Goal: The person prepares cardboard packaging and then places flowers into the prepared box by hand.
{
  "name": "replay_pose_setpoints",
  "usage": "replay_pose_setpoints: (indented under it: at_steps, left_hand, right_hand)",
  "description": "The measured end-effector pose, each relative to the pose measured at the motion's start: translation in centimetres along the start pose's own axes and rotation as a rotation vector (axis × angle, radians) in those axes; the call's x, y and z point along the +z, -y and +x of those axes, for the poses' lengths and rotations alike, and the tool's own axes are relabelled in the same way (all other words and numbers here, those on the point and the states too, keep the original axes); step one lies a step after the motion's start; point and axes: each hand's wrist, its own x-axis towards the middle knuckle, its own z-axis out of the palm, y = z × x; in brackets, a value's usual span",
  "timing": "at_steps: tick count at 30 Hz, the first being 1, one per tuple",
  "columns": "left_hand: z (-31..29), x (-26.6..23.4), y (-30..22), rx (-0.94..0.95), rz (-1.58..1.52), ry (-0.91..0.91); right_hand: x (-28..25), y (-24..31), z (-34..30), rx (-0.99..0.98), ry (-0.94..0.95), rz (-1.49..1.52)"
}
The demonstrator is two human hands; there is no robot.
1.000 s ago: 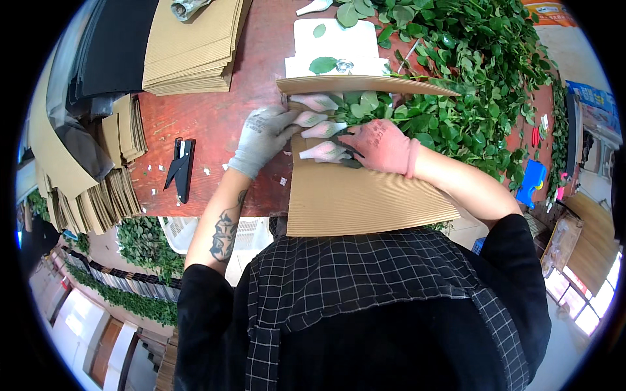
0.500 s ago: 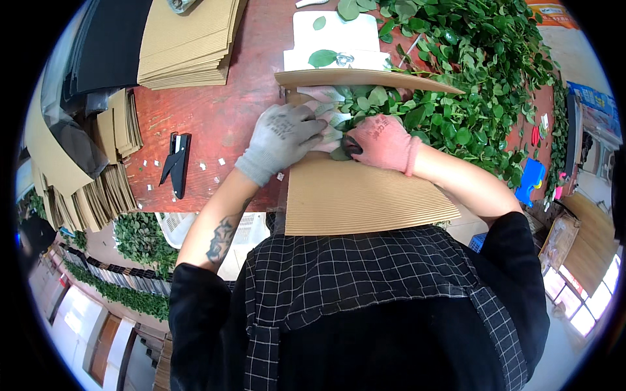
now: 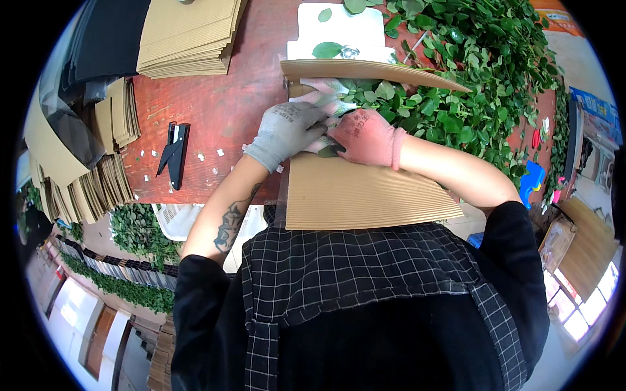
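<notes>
Cardboard (image 3: 368,195): buds (image 3: 329,85) and leaves (image 3: 387,90) lay inside fold | left hand (image 3: 288,130), right hand (image 3: 365,138): were close together at buds, grip could not be told

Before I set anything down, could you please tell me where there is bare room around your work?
The red tabletop is bare between the cardboard stack, the stapler and the left hand, apart from small white scraps. The near part of the corrugated sheet is also bare. Leafy stems crowd the right, cardboard pieces the far left.
</notes>
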Motion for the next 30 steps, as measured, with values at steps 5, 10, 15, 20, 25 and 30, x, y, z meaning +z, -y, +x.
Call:
replay_pose_setpoints:
  at_steps: [5,10,15,20,25,30]
  left_hand:
    - [-2.0,-2.9,-0.3,-0.098,0.076,0.282]
    - [-2.7,-1.1,1.2,-0.036,0.005,0.22]
    - [-2.5,-0.8,1.5,0.046,0.104,0.252]
    - [-3.9,-1.9,2.4,0.152,0.06,0.118]
    - [-7.1,-5.8,5.1,-0.094,0.203,0.154]
    - [-5.5,-8.5,2.1,-0.083,0.03,-0.005]
  right_hand:
    - [0.8,-0.9,-0.8,0.055,0.012,0.018]
    - [0.4,-0.8,-0.8,0.027,0.063,0.044]
    - [0.9,-1.4,-0.7,0.077,0.092,-0.003]
    - [1.8,-1.8,-0.8,0.064,0.054,0.016]
    - [2.1,-1.9,-0.8,0.073,0.026,0.036]
    - [2.6,-2.3,-1.2,-0.054,-0.129,0.057]
